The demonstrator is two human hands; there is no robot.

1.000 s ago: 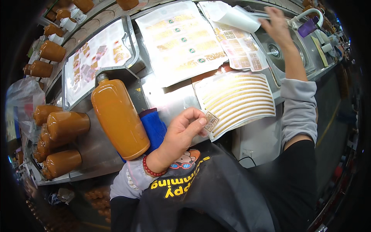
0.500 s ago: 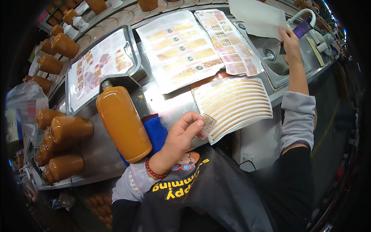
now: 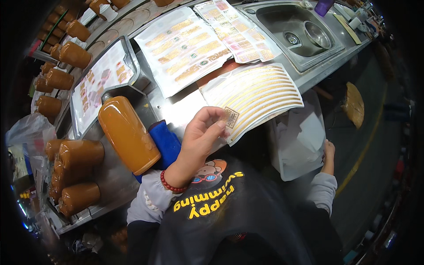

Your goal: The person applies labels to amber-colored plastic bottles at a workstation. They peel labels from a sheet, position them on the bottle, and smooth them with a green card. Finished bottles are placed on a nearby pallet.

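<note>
No longer over the sink (image 3: pixel 276 22), the right hand (image 3: pixel 328 152) is at the bin (image 3: pixel 287 173) below, fingers unclear; the left hand (image 3: pixel 202 134) alone pinches a square decal (image 3: pixel 232 118).

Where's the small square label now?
Near the head view's centre: the square label is in the left hand, by the left edge of the gold-striped sheet.

Apron (image 3: pixel 238 223): yellow lettering (image 3: pixel 216 191), two lines, inverted in view, legible. Decal (image 3: pixel 232 118) in left hand (image 3: pixel 201 132): brown characters in square frame. Wide sheets (image 3: pixel 182 49): gold label bands, small round green emblems (image 3: pixel 193 55), wording too small. Narrow sheets (image 3: pixel 238 33): square character blocks, unclear. Tray sheet (image 3: pixel 99 81): labels illegible.
</note>
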